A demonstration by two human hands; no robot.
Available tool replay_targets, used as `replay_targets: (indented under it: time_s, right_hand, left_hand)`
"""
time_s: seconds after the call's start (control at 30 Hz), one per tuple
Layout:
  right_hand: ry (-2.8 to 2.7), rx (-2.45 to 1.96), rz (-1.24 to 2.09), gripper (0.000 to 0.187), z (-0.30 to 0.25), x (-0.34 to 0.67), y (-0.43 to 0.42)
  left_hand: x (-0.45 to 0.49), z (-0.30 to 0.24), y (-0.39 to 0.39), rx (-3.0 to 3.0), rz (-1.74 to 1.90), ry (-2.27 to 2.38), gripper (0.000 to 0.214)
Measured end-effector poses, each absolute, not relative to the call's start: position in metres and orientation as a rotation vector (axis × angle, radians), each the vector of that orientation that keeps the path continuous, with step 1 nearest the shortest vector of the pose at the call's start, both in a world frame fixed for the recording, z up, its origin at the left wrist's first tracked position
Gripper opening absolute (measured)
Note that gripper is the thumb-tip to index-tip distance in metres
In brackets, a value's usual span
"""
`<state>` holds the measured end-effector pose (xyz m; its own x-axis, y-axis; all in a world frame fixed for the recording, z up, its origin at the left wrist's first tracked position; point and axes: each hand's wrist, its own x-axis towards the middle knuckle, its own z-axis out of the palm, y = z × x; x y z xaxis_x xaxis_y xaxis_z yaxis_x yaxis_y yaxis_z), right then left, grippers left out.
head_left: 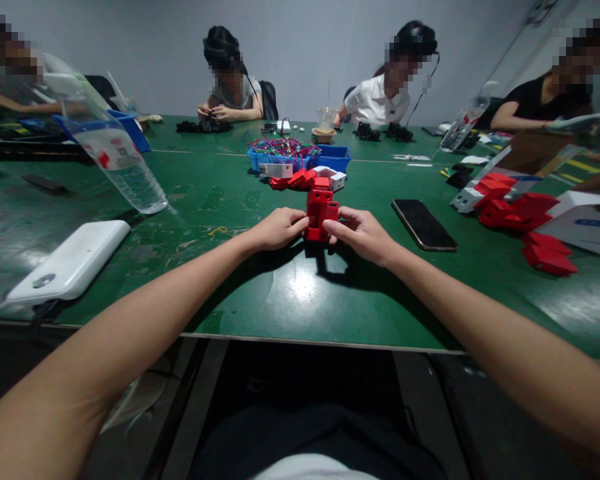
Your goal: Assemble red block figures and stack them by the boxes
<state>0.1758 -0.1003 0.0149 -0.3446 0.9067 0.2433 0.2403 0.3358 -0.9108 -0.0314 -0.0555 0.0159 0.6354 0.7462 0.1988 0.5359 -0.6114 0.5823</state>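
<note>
Both my hands hold one red plastic housing [316,225] upright, just above the green table [260,287]. My left hand [281,228] is closed on its left side, with the thumb along the edge. On the right side, my right hand [359,233] pinches it between thumb and fingers. Square openings and recesses show on the housing's near face; its back is hidden. Right behind it lie more red housings [293,180] and white ones [276,171], partly covered by the held piece.
Behind are blue bins [333,159], one heaped with coloured wires [285,148]. A phone [424,225] and several red housings [517,212] by an open carton [587,220] lie right. Left are a water bottle [123,163] and a white power bank [73,259]. Several co-workers sit around.
</note>
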Motion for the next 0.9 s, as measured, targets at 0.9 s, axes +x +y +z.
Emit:
replay_targets:
  time_s: [0.9]
  right_hand:
    - [-1.433, -0.905, 1.299, 0.05, 0.033, 0.183, -0.102]
  left_hand:
    - [-0.037, 0.008, -0.045, 2.117, 0.656, 0.995, 0.035]
